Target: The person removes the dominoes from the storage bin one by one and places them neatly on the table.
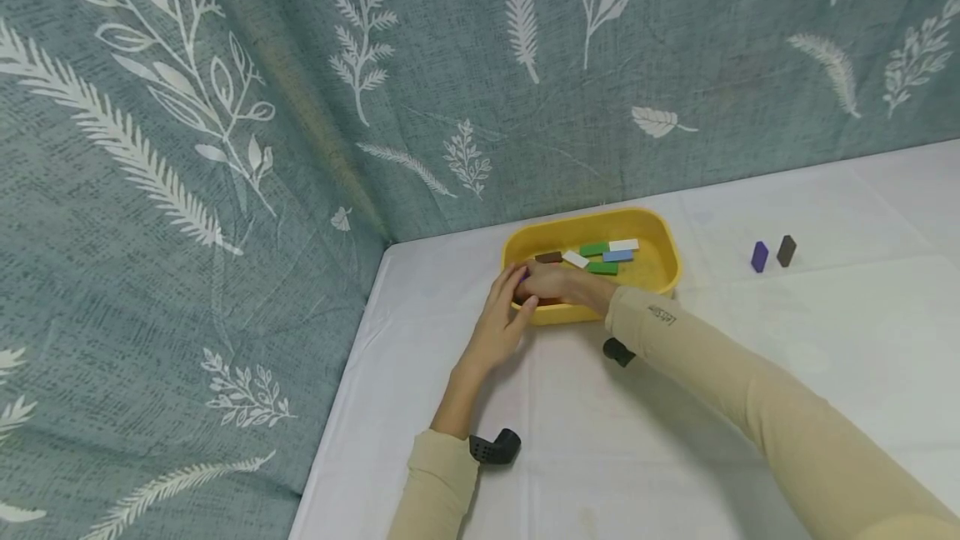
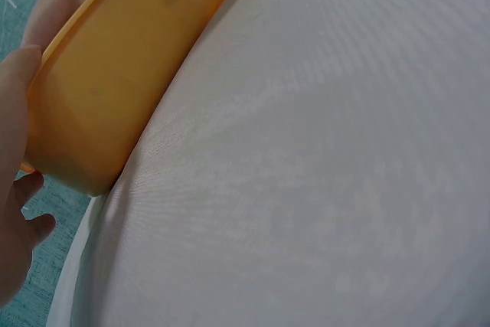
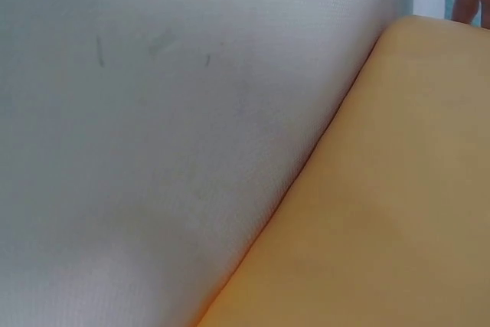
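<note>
A yellow plastic tub [image 1: 660, 227] stands on the white-covered table, holding several flat blocks. My right hand [image 1: 555, 282] reaches over its near side, fingers down inside the left end and mostly hidden. A bit of purple block [image 1: 522, 277] shows at those fingers; I cannot tell whether they hold it. My left hand [image 1: 498, 327] lies along the left end of the tub, fingers extended, thumb at the near rim. In the left wrist view that thumb touches the tub's rim and the other fingertips show beyond its end.
Inside the tub lie green blocks [image 1: 602, 268], white blocks [image 1: 624, 245], a blue block [image 1: 618, 257] and a brown block [image 1: 549, 257]. To the right, a purple block [image 1: 760, 257] and a dark block [image 1: 786, 251] stand upright on the table. A patterned curtain [image 1: 450, 90] hangs behind.
</note>
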`<state>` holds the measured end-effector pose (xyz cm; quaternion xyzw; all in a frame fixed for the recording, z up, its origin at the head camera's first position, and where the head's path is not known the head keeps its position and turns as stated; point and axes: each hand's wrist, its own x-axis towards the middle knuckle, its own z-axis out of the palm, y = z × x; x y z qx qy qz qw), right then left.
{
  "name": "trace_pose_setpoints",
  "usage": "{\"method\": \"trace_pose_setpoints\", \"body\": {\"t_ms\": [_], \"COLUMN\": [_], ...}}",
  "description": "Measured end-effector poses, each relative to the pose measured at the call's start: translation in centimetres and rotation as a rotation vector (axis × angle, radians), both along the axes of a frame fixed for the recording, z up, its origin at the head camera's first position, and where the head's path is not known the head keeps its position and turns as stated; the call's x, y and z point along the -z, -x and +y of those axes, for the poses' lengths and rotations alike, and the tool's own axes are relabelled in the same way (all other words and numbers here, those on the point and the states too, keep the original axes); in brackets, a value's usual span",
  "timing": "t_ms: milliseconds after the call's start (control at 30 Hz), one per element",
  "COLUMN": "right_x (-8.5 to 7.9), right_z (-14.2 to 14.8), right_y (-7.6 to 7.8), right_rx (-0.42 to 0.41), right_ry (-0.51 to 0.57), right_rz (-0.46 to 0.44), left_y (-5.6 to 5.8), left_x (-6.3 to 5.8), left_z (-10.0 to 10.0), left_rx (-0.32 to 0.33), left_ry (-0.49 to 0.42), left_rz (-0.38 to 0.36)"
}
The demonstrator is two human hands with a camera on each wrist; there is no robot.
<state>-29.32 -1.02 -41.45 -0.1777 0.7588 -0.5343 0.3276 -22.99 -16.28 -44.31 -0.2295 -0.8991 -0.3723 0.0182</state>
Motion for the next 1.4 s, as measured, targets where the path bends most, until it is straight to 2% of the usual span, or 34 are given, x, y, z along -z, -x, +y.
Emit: {"method": "trace_pose_setpoints", "body": {"t_ms": [267, 633, 833, 1000, 1133, 1267, 1400], "right_x": [0.1, 0.1, -0.7, -1.5, -1.5, -1.7, -2.6], "right_z": [0.5, 2.4, 4.1, 6.6, 9.4, 12.4, 15.5], "right_y": [0.1, 0.6, 0.8, 0.4, -0.2, -0.7, -1.4], "right_rx": [0.092, 0.216, 0.232, 0.195, 0.164, 0.202, 0.277], "right_ry": [0.025, 0.274, 0.282, 0.271, 0.325, 0.412, 0.443], "right_rz": [-0.063, -0.223, -0.18, -0.118, -0.077, -0.051, -0.021], "left_y": [0.2, 0.1, 0.1, 0.1, 0.1, 0.2, 0.4], "left_x": [0.1, 0.0, 0.1, 0.1, 0.1, 0.3, 0.5], "left_z": [0.3, 0.4, 0.3, 0.2, 0.2, 0.1, 0.1], "left_rx": [0.001, -0.007, -0.017, -0.035, -0.032, -0.028, -0.014], "left_ry": [0.005, -0.007, -0.011, -0.003, 0.008, 0.01, -0.007], "left_rz": [0.009, 0.027, 0.04, 0.025, 0.031, 0.05, 0.063]}}
